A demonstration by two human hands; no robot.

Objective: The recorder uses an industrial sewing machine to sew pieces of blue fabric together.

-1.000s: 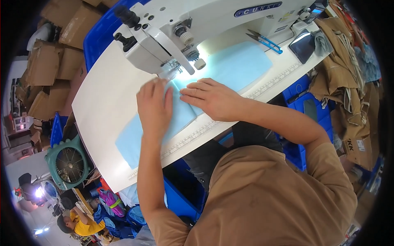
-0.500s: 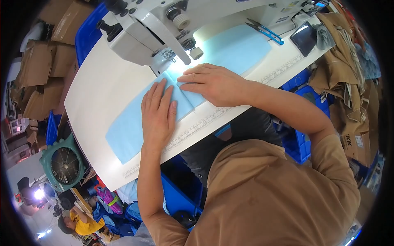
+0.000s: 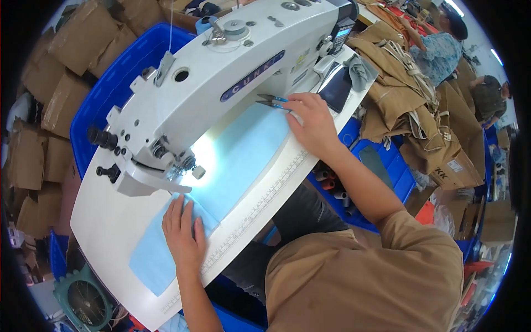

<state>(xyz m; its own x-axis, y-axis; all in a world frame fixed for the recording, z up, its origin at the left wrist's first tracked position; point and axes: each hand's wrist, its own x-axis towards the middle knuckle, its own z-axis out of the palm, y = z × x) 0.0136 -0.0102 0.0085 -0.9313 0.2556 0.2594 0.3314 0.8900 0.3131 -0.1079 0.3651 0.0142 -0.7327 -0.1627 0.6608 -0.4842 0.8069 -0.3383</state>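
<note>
A light blue cloth (image 3: 249, 145) lies across the white table under the needle area of a sewing machine (image 3: 215, 61), with a seam or fold near its middle. My left hand (image 3: 185, 240) rests on the cloth just left of that fold, fingers stretched out and flat. At the cloth's far right end, my right hand (image 3: 316, 123) has its fingers closed over the handles of blue thread snips (image 3: 280, 100). Their dark blades point left, beneath the machine's arm. Part of the handles is hidden by my fingers.
A dark phone (image 3: 335, 91) and a grey rag (image 3: 362, 73) lie right of the snips. A ruler strip (image 3: 255, 232) runs along the table's front edge. Blue bins (image 3: 91, 119), cardboard boxes (image 3: 83, 39) and brown cloth (image 3: 395, 91) surround the table. Two people are at the far right.
My right hand has left the cloth beside the needle and moved right to the snips, closing on their handles. My left hand stays on the cloth. The view has shifted to the right.
</note>
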